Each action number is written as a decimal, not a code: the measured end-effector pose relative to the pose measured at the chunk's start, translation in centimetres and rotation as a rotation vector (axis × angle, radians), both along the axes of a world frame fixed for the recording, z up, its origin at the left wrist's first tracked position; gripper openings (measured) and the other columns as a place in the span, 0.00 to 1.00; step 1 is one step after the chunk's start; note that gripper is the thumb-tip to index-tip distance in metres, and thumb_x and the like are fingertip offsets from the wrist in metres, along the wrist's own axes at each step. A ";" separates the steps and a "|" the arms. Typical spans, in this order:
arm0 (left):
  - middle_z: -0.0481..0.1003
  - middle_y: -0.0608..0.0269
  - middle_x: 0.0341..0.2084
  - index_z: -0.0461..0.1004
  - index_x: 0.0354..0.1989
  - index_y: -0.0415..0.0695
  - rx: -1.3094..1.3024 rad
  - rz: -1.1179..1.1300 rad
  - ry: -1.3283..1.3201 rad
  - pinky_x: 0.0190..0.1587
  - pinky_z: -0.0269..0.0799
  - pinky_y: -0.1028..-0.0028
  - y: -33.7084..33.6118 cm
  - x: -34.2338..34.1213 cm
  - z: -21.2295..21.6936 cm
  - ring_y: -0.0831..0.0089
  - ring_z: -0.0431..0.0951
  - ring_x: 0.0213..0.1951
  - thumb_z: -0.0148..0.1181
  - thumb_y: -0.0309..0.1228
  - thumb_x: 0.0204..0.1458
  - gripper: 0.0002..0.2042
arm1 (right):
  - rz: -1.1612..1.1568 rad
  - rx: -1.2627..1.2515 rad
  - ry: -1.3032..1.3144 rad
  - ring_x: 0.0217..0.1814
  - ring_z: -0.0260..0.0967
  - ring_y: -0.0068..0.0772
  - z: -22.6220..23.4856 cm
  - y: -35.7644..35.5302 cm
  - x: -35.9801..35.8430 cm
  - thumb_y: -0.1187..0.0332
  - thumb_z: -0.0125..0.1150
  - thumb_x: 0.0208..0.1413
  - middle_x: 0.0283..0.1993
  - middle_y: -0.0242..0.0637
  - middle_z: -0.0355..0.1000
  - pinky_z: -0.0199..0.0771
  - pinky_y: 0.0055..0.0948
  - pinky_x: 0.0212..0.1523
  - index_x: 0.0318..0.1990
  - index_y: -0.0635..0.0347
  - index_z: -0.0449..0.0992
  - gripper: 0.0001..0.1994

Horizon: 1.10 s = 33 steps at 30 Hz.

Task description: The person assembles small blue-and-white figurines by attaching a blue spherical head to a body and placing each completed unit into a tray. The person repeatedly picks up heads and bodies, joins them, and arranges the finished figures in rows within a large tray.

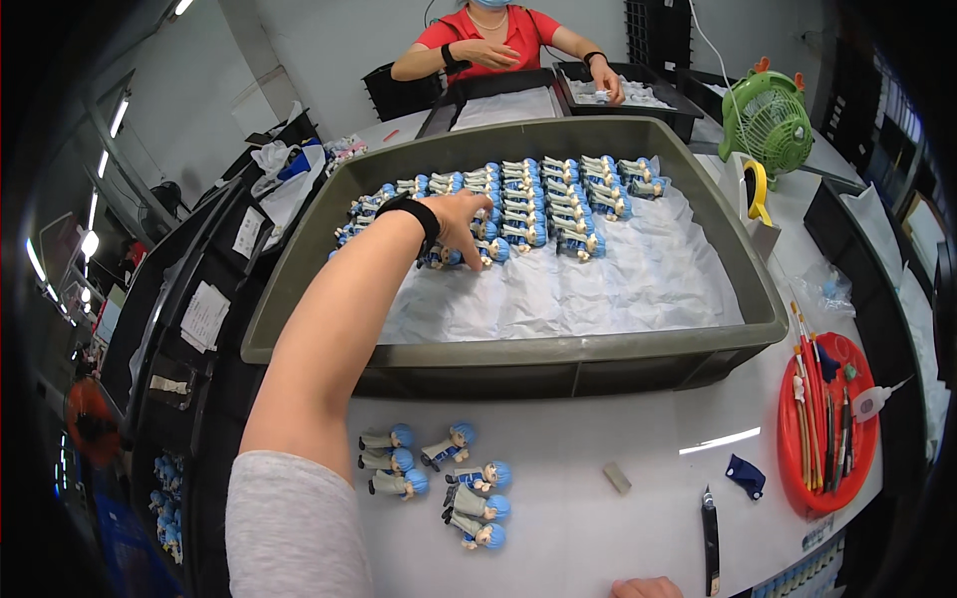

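Observation:
My left hand [461,221], with a black band at the wrist, reaches into a large olive-grey bin [598,346]. Its visible fingers are spread over the near end of the rows of small blue-haired figurines [525,204]. One figurine [492,251] lies right beside the fingertips, and I see nothing held between them. On the white table in front of the bin, several more figurines [478,503] lie on their sides in two loose groups. Only a bit of my right hand [646,588] shows at the bottom edge, and its fingers are mostly hidden.
White paper [658,279] lines the bin. To the right lie a grey block [617,478], a black craft knife [710,543], a dark blue scrap [745,476] and a red tray [795,478] of brushes. Beyond stands a green fan [768,120]. Across the table a person in red [498,45] handles another tray.

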<state>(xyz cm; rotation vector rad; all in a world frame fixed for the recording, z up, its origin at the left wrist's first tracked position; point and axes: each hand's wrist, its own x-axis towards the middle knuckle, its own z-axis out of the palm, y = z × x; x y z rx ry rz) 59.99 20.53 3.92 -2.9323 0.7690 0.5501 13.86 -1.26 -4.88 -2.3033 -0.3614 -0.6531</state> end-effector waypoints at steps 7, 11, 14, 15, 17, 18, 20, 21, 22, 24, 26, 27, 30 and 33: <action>0.62 0.48 0.54 0.55 0.60 0.45 0.090 -0.048 -0.130 0.57 0.62 0.63 -1.0 0.1 -0.9 0.54 0.61 0.56 0.69 0.34 0.27 0.45 | 0.019 -0.003 0.051 0.24 0.66 0.47 0.0 -0.3 0.1 0.84 0.60 0.41 0.27 0.48 0.69 0.68 0.35 0.23 0.33 0.71 0.73 0.09; 0.62 0.48 0.50 0.53 0.60 0.44 0.026 0.033 -0.035 0.52 0.66 0.64 -1.3 -0.6 -0.8 0.53 0.66 0.52 0.69 0.35 0.26 0.46 | 0.013 -0.009 0.039 0.24 0.67 0.47 -0.1 -0.3 0.0 0.84 0.60 0.41 0.27 0.48 0.69 0.68 0.35 0.23 0.33 0.71 0.73 0.09; 0.61 0.47 0.50 0.55 0.59 0.42 0.122 0.036 -0.099 0.51 0.67 0.66 -1.3 0.1 -1.4 0.53 0.68 0.51 0.69 0.37 0.26 0.45 | -0.008 -0.026 0.029 0.24 0.67 0.47 0.0 -0.2 0.1 0.84 0.59 0.41 0.27 0.48 0.69 0.68 0.35 0.24 0.33 0.70 0.73 0.09; 0.61 0.47 0.51 0.56 0.59 0.42 0.135 0.048 -0.098 0.51 0.67 0.67 -1.2 -0.3 -1.5 0.53 0.67 0.51 0.69 0.37 0.26 0.45 | -0.018 -0.019 0.025 0.24 0.67 0.47 0.0 -0.1 0.1 0.84 0.59 0.41 0.27 0.47 0.69 0.68 0.34 0.24 0.33 0.70 0.73 0.08; 0.65 0.48 0.48 0.60 0.55 0.40 0.102 -0.026 -0.228 0.52 0.66 0.66 -0.5 0.0 -1.3 0.54 0.69 0.50 0.70 0.39 0.26 0.41 | -0.026 -0.005 0.016 0.24 0.67 0.46 -0.2 0.1 0.2 0.85 0.59 0.41 0.27 0.47 0.69 0.68 0.34 0.24 0.32 0.70 0.73 0.08; 0.70 0.49 0.44 0.61 0.54 0.42 0.039 -0.017 -0.198 0.51 0.66 0.66 -0.2 -0.4 -0.1 0.54 0.70 0.48 0.70 0.39 0.26 0.40 | -0.026 -0.006 0.021 0.24 0.66 0.45 -0.1 0.2 0.2 0.85 0.59 0.41 0.27 0.47 0.69 0.68 0.34 0.24 0.32 0.69 0.73 0.08; 0.71 0.48 0.42 0.61 0.53 0.45 -0.057 -0.008 -0.347 0.48 0.67 0.65 -0.1 -2.5 2.6 0.53 0.71 0.47 0.68 0.37 0.28 0.37 | -0.034 -0.010 0.015 0.24 0.66 0.45 0.0 0.4 0.2 0.85 0.59 0.41 0.26 0.46 0.69 0.67 0.33 0.24 0.32 0.69 0.73 0.08; 0.71 0.48 0.41 0.61 0.51 0.43 -0.169 -0.053 -0.403 0.46 0.68 0.66 0.9 -3.7 3.7 0.54 0.72 0.44 0.67 0.34 0.31 0.34 | -0.029 -0.007 0.004 0.23 0.66 0.45 0.0 0.6 0.0 0.85 0.59 0.41 0.26 0.46 0.69 0.67 0.33 0.24 0.32 0.68 0.73 0.08; 0.71 0.49 0.38 0.60 0.51 0.40 -0.293 -0.125 -0.403 0.45 0.68 0.68 1.3 -5.4 5.1 0.57 0.72 0.41 0.65 0.30 0.32 0.32 | -0.025 -0.011 0.008 0.23 0.66 0.43 -0.3 0.5 -0.1 0.87 0.58 0.41 0.26 0.46 0.69 0.67 0.32 0.23 0.32 0.68 0.72 0.09; 0.69 0.54 0.34 0.59 0.51 0.37 -0.493 -0.196 -0.379 0.39 0.69 0.74 1.6 -10.0 7.0 0.69 0.70 0.37 0.61 0.25 0.33 0.31 | -0.045 -0.029 0.027 0.26 0.67 0.47 -0.8 0.2 -0.6 0.83 0.58 0.44 0.28 0.48 0.70 0.69 0.34 0.27 0.34 0.68 0.73 0.07; 0.67 0.56 0.41 0.59 0.52 0.38 -0.603 -0.252 -0.282 0.41 0.69 0.74 3.0 -16.7 8.0 0.69 0.69 0.40 0.61 0.24 0.33 0.31 | -0.110 -0.025 0.039 0.21 0.62 0.41 -1.8 0.9 -0.7 0.84 0.57 0.37 0.24 0.41 0.69 0.60 0.32 0.22 0.30 0.66 0.71 0.09; 0.66 0.55 0.44 0.60 0.52 0.39 -0.563 -0.304 -0.336 0.46 0.67 0.72 4.0 -20.1 7.7 0.67 0.68 0.43 0.63 0.24 0.31 0.33 | -0.100 -0.017 0.040 0.21 0.62 0.41 -2.1 1.0 -0.9 0.85 0.57 0.38 0.24 0.41 0.68 0.60 0.32 0.22 0.30 0.66 0.71 0.09; 0.68 0.55 0.39 0.62 0.51 0.37 -0.518 -0.366 -0.138 0.47 0.64 0.68 6.5 -28.7 5.6 0.60 0.67 0.42 0.66 0.25 0.28 0.34 | -0.106 -0.041 0.021 0.22 0.63 0.40 -2.4 0.4 -1.0 0.84 0.58 0.37 0.25 0.41 0.69 0.62 0.31 0.22 0.32 0.65 0.73 0.11; 0.67 0.53 0.36 0.64 0.48 0.39 -0.462 -0.245 -0.020 0.46 0.62 0.65 9.2 -35.0 1.2 0.55 0.64 0.40 0.65 0.27 0.30 0.30 | -0.097 -0.022 -0.016 0.22 0.63 0.40 -2.6 0.6 -1.0 0.84 0.58 0.37 0.25 0.41 0.69 0.62 0.32 0.22 0.32 0.65 0.72 0.11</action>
